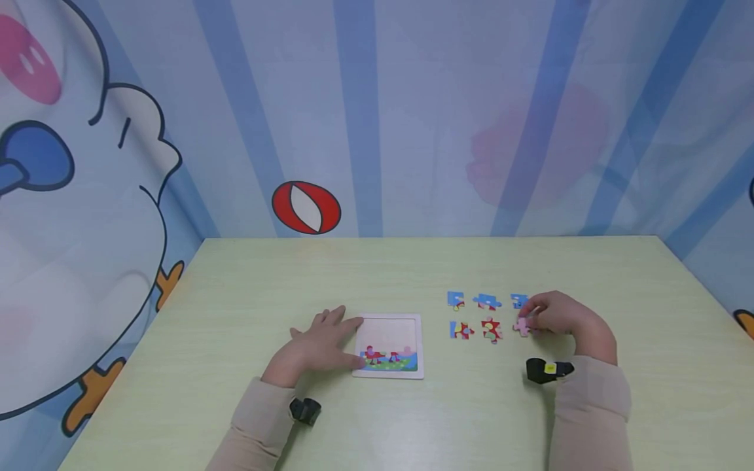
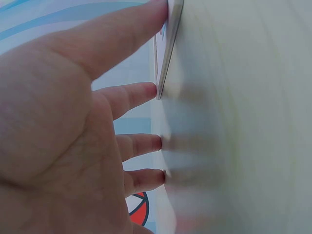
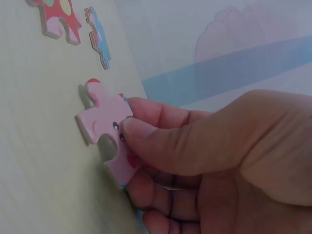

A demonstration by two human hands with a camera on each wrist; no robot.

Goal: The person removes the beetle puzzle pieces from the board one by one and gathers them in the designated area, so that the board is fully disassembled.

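- Head view showed both forearms in beige sleeves reaching over the pale green table [image 1: 235, 294]. The left hand [image 1: 321, 343] lay flat, fingers straight and spread, its fingertips against the left edge of the puzzle tray [image 1: 390, 347], whose bottom row was already filled. The right hand [image 1: 562, 317] was curled, knuckles up, pinching the pink puzzle piece [image 1: 521, 325] at the right end of two rows of loose pieces [image 1: 474, 317] beside the tray.
- Left wrist view looked along the palm of the left hand [image 2: 63, 126]: the fingers [image 2: 141, 92] were extended, not curled round anything, and their tips met the tray [image 2: 170, 44] edge and the table [image 2: 243, 122] surface.
- Right wrist view showed the right hand [image 3: 219, 161] holding the pink puzzle piece [image 3: 105, 129] between thumb and fingertips, the thumb on its printed face, the other fingers folded beneath. The piece sat tilted at the table [image 3: 39, 146], apart from a red piece [image 3: 61, 22] and a blue piece [image 3: 97, 36] farther off.
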